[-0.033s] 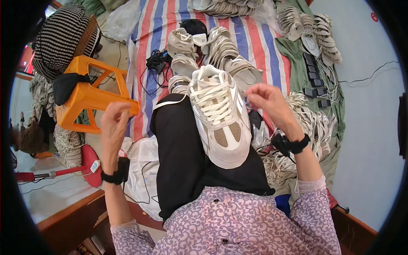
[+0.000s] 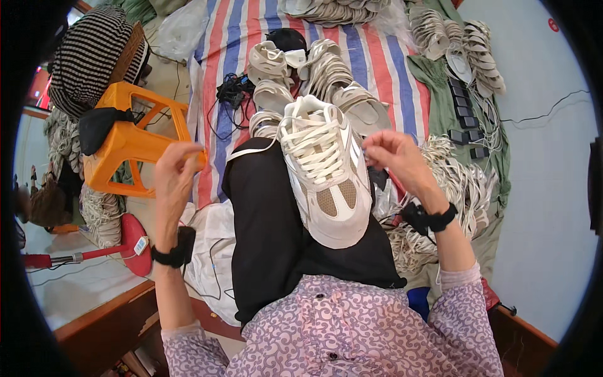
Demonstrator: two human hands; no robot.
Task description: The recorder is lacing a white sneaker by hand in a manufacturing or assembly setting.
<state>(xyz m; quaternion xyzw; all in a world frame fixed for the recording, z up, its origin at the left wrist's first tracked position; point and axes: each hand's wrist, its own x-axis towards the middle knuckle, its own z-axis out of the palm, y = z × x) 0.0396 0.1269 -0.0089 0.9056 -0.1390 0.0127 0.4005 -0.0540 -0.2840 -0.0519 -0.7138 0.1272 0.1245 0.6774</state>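
Observation:
A white sneaker (image 2: 326,176) with beige mesh panels rests on my black-trousered lap, its toe toward me. Cream laces (image 2: 319,149) cross its tongue, and a loose lace end (image 2: 250,151) trails over my left knee. Left of the shoe, my left hand (image 2: 176,179) is raised with its fingers curled and thumb near the index finger; whether something thin is between them is unclear. My right hand (image 2: 399,158) is closed in a pinch beside the sneaker's right side. What its fingertips hold, if anything, is too small to make out.
Stacked shoe parts (image 2: 326,69) lie beyond my knees on a striped sheet (image 2: 377,60). An orange stool (image 2: 119,154) stands at the left. Bundled laces (image 2: 461,188) and black box-shaped devices (image 2: 461,103) lie at the right. Dark cables (image 2: 233,91) tangle near the shoe parts.
My left hand has shifted slightly up and right. The right hand's fingertips sit a little lower beside the sneaker. The sneaker has hardly moved.

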